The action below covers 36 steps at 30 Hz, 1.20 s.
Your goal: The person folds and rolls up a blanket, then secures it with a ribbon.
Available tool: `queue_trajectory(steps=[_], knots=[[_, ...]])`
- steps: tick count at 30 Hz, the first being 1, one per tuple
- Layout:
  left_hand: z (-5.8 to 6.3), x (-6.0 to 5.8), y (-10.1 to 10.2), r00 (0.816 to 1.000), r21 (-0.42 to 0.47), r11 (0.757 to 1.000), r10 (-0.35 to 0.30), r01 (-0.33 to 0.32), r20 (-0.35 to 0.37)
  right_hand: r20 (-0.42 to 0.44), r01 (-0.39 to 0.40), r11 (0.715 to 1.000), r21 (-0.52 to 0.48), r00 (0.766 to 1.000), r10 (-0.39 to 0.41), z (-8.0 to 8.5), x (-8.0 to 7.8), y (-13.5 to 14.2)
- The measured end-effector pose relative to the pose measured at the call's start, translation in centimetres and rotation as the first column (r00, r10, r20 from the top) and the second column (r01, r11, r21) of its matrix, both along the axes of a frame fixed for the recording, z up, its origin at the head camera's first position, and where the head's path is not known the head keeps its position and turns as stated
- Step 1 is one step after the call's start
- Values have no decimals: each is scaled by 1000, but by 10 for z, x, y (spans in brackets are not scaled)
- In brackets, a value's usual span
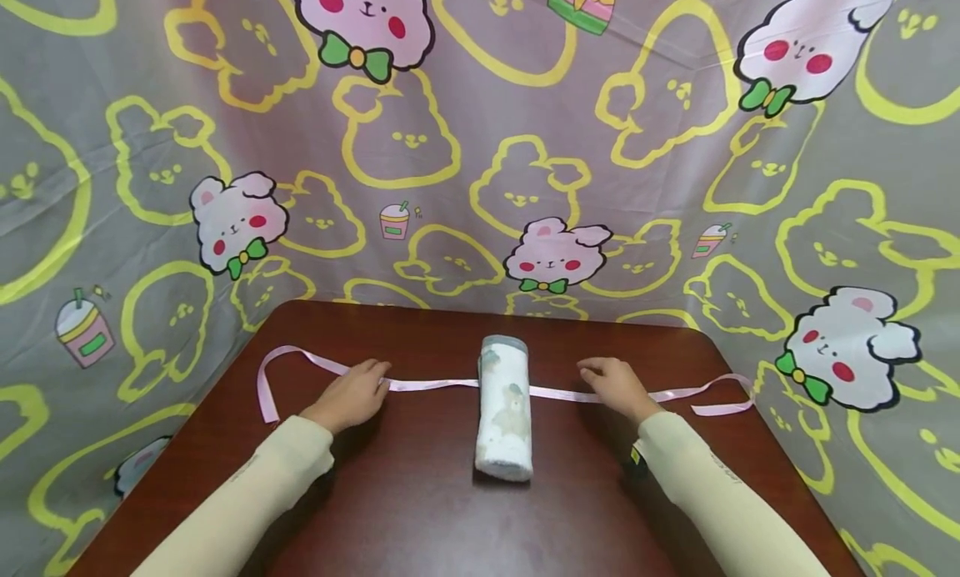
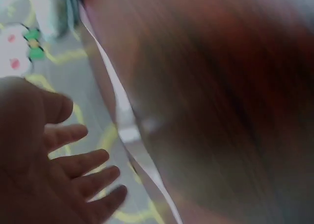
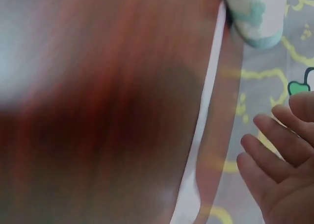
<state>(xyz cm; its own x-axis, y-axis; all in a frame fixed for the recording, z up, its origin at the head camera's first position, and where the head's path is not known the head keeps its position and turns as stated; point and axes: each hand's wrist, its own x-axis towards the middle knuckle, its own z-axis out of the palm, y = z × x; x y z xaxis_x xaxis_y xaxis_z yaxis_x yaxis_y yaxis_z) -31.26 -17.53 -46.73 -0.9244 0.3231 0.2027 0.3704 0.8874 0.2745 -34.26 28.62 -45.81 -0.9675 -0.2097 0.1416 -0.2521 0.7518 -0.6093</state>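
Towel point(image 1: 504, 418), rolled, lies on its side near the middle of the desk point(image 1: 405, 510), across the ribbon point(image 1: 558, 394). Its long axis runs away from you, grey end pointing to the far edge. You seem to be setting out the ribbon; next probably calls for lifting its 2 ends. Your left grip point(image 1: 351, 394) and right grip point(image 1: 618, 387) are released, fingers loose.

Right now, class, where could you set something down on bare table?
Bare tabletop lies on the near side of the rolled cloth, between the sleeves, and beyond the pink ribbon on either side of the cloth, up to the far edge. It is crowded along the ribbon, where the cloth lies across it and the left grip and right grip are close.
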Motion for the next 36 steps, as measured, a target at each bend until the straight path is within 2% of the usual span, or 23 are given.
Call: queue_trajectory(steps=[2, 5, 8, 11, 15, 19, 24, 29, 33, 36], knots=[[-2, -3, -10, 994, -37, 999, 12, -8, 107, -21, 22, 998, 58, 1000, -21, 0, 7, 12], [-6, -3, -18, 966, -74, 997, 45, -27, 254, -15, 36, 988, 149, 999, -34, -1, 16, 26], [-10, 1, -23, 939, -95, 995, 54, -23, 341, 26, 30, 963, 267, 999, -38, -6, 24, 34], [-11, 5, -25, 925, -110, 994, 57, -16, 376, 88, -3, 933, 360, 996, -30, -11, 30, 41], [-10, 9, -27, 918, -151, 988, 79, -21, 388, 192, -53, 910, 412, 981, -29, -16, 36, 49], [-12, 12, -31, 917, -186, 981, 116, -47, 381, 247, -61, 884, 463, 967, -62, -19, 39, 55], [-13, 18, -34, 918, -193, 980, 122, -51, 378, 273, -79, 860, 504, 959, -73, -15, 46, 59], [-15, 23, -37, 929, -205, 978, 99, -25, 358, 262, -82, 837, 541, 962, -75, -15, 54, 61], [-15, 25, -41, 937, -210, 978, 82, -9, 339, 248, -83, 844, 530, 967, -60, -19, 57, 63], [-14, 28, -43, 938, -211, 977, 76, -3, 339, 233, -81, 861, 503, 971, -45, -26, 57, 66]])
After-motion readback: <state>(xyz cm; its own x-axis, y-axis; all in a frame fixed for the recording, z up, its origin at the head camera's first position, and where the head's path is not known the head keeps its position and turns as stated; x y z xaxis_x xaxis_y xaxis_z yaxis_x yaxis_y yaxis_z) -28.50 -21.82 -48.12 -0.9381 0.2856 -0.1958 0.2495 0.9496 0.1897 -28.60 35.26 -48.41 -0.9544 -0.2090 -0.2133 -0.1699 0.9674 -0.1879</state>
